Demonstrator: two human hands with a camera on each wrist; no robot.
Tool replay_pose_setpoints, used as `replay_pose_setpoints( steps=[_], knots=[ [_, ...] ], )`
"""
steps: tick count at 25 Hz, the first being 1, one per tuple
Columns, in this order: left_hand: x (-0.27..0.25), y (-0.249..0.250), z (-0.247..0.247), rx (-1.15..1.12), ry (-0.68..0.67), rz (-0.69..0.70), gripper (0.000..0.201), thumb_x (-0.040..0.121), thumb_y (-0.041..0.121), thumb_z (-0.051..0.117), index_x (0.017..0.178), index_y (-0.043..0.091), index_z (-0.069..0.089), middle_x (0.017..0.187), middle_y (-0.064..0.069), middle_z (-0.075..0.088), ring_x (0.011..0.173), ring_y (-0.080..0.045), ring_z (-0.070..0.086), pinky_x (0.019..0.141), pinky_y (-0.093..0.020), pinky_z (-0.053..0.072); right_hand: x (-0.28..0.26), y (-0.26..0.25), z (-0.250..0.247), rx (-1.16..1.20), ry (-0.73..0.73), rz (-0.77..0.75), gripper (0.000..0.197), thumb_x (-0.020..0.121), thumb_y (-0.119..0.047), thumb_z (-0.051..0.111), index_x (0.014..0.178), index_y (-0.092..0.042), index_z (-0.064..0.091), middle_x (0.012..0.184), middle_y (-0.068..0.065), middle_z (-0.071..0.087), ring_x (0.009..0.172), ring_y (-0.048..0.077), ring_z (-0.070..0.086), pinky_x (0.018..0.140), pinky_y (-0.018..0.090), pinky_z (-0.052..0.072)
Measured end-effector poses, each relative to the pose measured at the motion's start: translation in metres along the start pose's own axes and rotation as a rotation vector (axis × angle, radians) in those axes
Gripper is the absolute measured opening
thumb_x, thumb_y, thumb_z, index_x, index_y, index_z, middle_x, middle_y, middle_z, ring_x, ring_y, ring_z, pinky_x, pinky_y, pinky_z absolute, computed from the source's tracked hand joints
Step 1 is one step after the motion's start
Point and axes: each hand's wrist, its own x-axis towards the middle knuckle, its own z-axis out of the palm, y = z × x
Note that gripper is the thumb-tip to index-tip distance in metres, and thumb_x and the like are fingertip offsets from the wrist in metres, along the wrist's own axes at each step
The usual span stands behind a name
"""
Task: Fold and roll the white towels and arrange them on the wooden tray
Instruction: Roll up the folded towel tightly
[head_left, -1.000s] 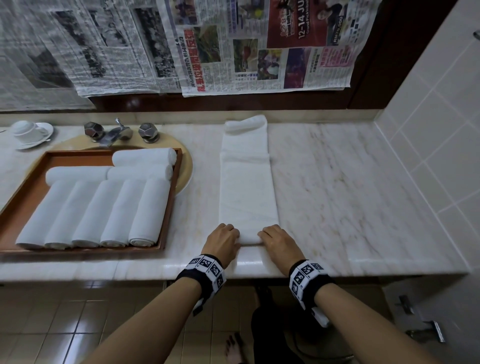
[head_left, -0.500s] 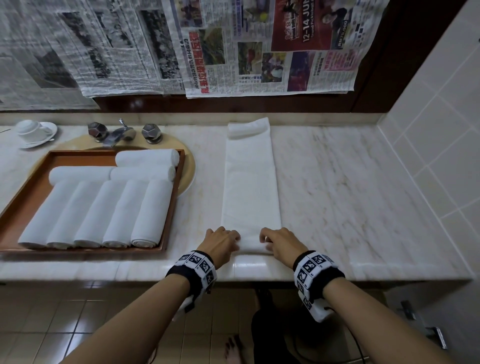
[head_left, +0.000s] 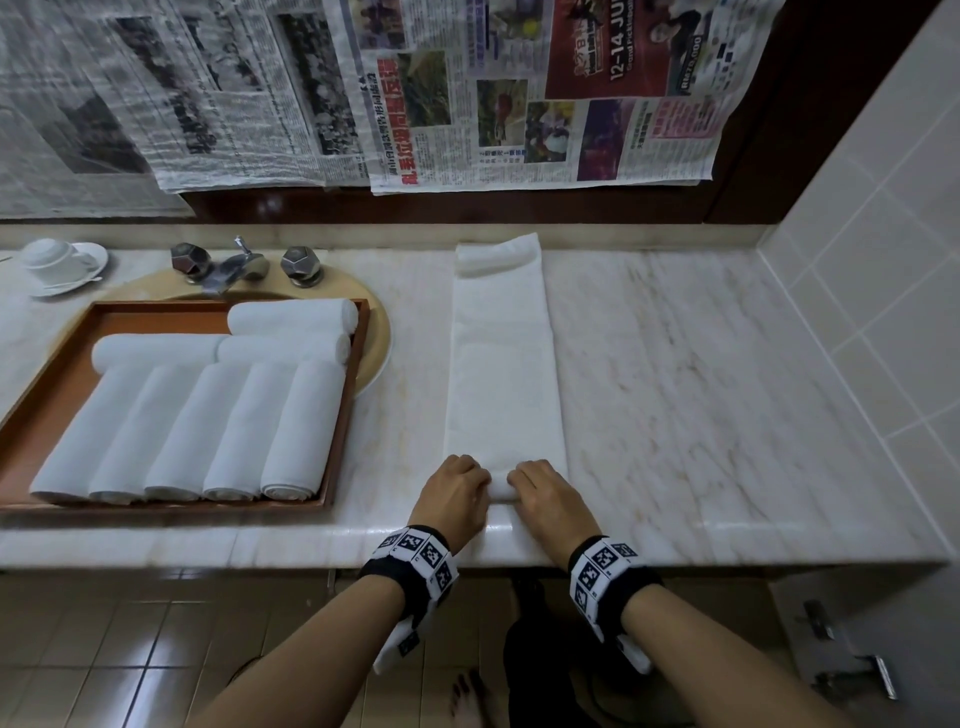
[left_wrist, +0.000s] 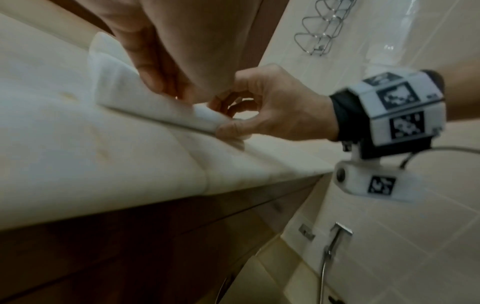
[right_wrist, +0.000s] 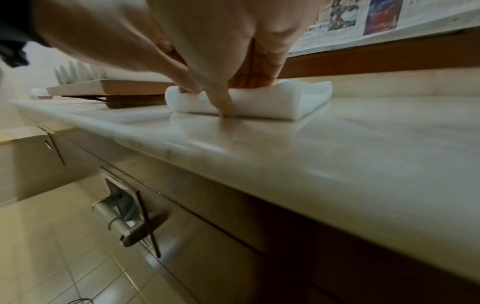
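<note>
Rolling has just begun: the left hand (head_left: 451, 493) and right hand (head_left: 546, 498) curl their fingers around the folded towel's (head_left: 503, 384) near end at 6 o'clock, and next should roll evenly toward 12, the wooden tray (head_left: 343, 415) waiting at 9

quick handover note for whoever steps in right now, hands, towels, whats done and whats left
Left hand: fingers curled over the near, just-started roll of the folded towel.
Right hand: the same, beside the left on that roll.
The towel lies as a long strip on the marble counter, far end folded over by the back wall.
Wooden tray, resting over the sink: eight rolled towels, five side by side and three across behind them.
Done: towel folded, first turn rolled.
Left: roll it to the far end, then place it on the tray.
</note>
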Motion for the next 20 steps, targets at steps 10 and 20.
replay_pose_setpoints(
  steps=[10, 20],
  knots=[
    [0.009, -0.016, -0.002, 0.094, -0.157, 0.214, 0.025, 0.081, 0.026, 0.05, 0.074, 0.009, 0.066, 0.074, -0.005, 0.059, 0.066, -0.025, 0.056, 0.058, -0.03, 0.05, 0.0, 0.004, -0.004, -0.067, -0.059, -0.008, 0.035, 0.076, -0.002, 0.066, 0.111, -0.004, 0.063, 0.105, 0.011, 0.061, 0.096, 0.027, 0.056, 0.088, 0.037, 0.052],
    [-0.004, 0.003, 0.009, 0.088, 0.037, 0.264, 0.025, 0.073, 0.0, 0.063, 0.096, 0.009, 0.067, 0.093, -0.005, 0.061, 0.083, -0.021, 0.052, 0.073, -0.025, 0.041, 0.0, 0.018, 0.016, 0.038, -0.013, 0.102, 0.037, 0.07, 0.008, 0.067, 0.102, -0.01, 0.067, 0.09, 0.005, 0.06, 0.086, 0.024, 0.051, 0.079, 0.04, 0.053]
  ],
)
